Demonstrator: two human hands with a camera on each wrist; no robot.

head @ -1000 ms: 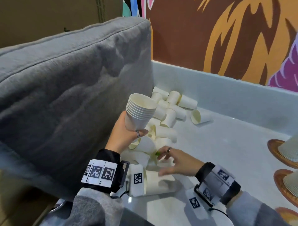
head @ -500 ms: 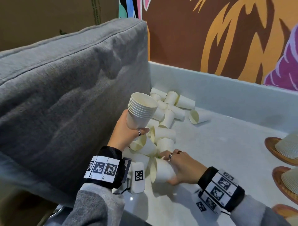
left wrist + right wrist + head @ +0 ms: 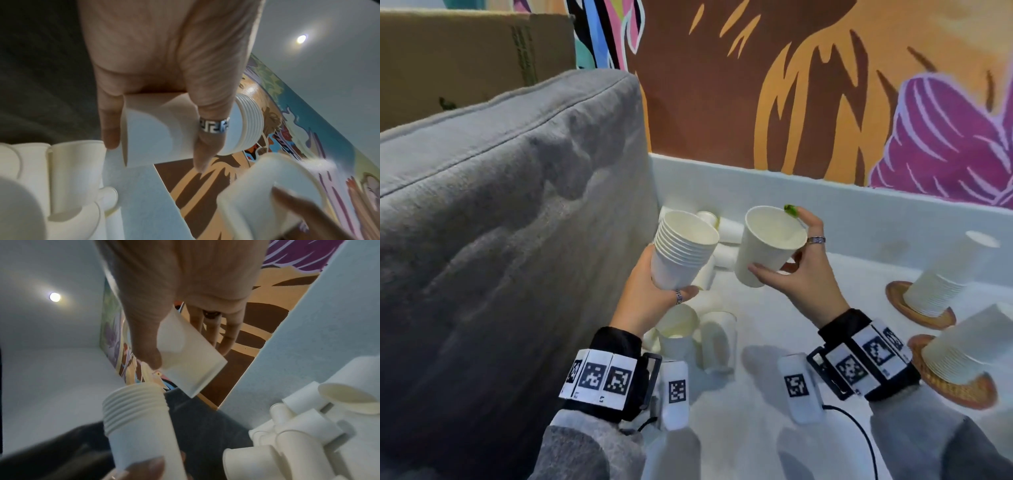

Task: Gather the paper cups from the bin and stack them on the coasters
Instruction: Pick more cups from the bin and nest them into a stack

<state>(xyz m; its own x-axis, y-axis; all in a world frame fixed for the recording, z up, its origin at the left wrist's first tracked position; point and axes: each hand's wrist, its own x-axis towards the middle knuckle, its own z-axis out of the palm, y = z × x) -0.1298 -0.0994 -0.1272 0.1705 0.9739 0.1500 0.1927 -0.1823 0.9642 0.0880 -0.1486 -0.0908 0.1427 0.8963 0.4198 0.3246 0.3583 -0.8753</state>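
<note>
**Two hands, cups raised over the bin**

White bin floor [image 3: 722, 428] is lying nearest, with loose cups [image 3: 714, 337] scattered on it. Above them, the left hand [image 3: 650, 301] is curling its grip round a nested stack of cups [image 3: 683, 250], while the right hand [image 3: 801, 274] is pinching a single cup [image 3: 768, 245] just beside it. Farther right, upturned stacks are sitting on coasters [image 3: 914, 310]. Behind, a painted wall [image 3: 791, 85] is rising.

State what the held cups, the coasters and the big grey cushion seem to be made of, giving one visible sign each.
Held cups: matte off-white paper, with rolled rims.
Coasters: probably woven straw or rattan, brown with a ribbed edge.
Grey cushion: soft woven fabric, piped seam, dimpled.
</note>
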